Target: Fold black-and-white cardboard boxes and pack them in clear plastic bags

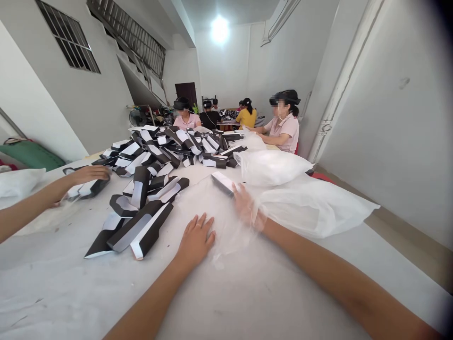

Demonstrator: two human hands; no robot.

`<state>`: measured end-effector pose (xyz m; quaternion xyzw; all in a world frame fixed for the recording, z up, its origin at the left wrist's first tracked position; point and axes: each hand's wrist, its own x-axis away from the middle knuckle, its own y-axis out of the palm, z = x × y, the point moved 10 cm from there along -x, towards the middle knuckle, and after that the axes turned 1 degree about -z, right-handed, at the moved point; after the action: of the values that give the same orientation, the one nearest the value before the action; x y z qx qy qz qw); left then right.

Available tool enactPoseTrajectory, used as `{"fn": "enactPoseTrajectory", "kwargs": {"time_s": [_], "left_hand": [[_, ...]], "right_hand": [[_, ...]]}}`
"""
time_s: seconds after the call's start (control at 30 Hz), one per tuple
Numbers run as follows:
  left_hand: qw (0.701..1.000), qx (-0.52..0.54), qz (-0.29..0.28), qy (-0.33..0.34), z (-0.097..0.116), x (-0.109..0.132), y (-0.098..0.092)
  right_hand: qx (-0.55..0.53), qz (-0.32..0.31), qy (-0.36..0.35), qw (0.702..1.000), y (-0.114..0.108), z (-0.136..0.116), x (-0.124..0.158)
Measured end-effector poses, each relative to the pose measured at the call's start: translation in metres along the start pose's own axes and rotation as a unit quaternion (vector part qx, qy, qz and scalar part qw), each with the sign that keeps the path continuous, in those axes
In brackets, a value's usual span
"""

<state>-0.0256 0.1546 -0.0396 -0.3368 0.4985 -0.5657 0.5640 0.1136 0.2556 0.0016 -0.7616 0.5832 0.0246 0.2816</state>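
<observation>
The left hand (pixel 195 241) lies flat on a thin, clear plastic bag (pixel 226 226), its fingers (pixel 201 224) spread open. The right hand (pixel 247 208) is on the same bag, just beside one black and white card box (pixel 222 183). Its fingers look blurry, so I cannot tell if they grip. A big heap of many more boxes (pixel 170 151) sits on the white worktop (pixel 226 297). Three puffy white bags (pixel 272 167) lie to the right. Another person's hand (pixel 90 174) rests on a box at the left.

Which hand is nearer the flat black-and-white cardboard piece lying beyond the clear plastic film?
Right. The right hand has its fingertips right by the near end of the flat black-and-white cardboard piece. The left hand rests on the white table, farther back and to the piece's left.
</observation>
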Motion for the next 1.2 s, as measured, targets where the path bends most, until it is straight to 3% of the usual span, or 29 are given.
{"fn": "enactPoseTrajectory", "kwargs": {"time_s": [0.1,0.23,0.33,0.37,0.47,0.57,0.7,0.83,0.93,1.03,1.1,1.2], "left_hand": [[1.0,-0.003,-0.008,-0.022,-0.002,0.001,-0.002],[0.998,-0.018,-0.02,-0.058,-0.005,-0.002,-0.011],[0.996,-0.051,0.035,-0.056,-0.002,-0.007,-0.045],[0.994,-0.068,0.066,-0.056,-0.002,-0.008,-0.062],[0.98,-0.128,0.123,-0.086,-0.017,-0.007,-0.112],[0.963,-0.189,0.067,-0.179,-0.064,0.001,-0.135],[0.937,-0.171,-0.053,-0.301,-0.133,0.024,-0.128],[0.934,-0.165,-0.065,-0.31,-0.154,0.033,-0.122],[0.944,-0.144,-0.048,-0.293,-0.146,0.033,-0.127],[0.952,-0.095,0.009,-0.291,-0.121,0.031,-0.143],[0.968,-0.043,0.034,-0.247,-0.089,0.025,-0.146],[0.993,0.037,0.023,-0.111,-0.022,0.01,-0.13]], "right_hand": [[0.01,-0.008,-0.029,0.999,-0.004,-0.016,0.024],[0.044,-0.106,-0.071,0.991,-0.025,-0.049,0.078],[0.147,-0.258,-0.12,0.947,-0.027,-0.092,0.12],[0.174,-0.278,-0.118,0.937,-0.031,-0.105,0.127],[0.198,-0.222,-0.121,0.947,-0.05,-0.141,0.116],[0.191,-0.132,-0.135,0.963,-0.058,-0.155,0.092],[0.195,-0.128,-0.179,0.956,-0.039,-0.146,0.078],[0.213,-0.141,-0.185,0.949,-0.03,-0.13,0.073],[0.212,-0.139,-0.162,0.954,-0.035,-0.12,0.068],[0.19,-0.132,-0.133,0.964,-0.041,-0.113,0.063],[0.155,-0.113,-0.115,0.975,-0.047,-0.109,0.06],[0.066,-0.081,-0.097,0.99,-0.057,-0.104,0.054]]}}
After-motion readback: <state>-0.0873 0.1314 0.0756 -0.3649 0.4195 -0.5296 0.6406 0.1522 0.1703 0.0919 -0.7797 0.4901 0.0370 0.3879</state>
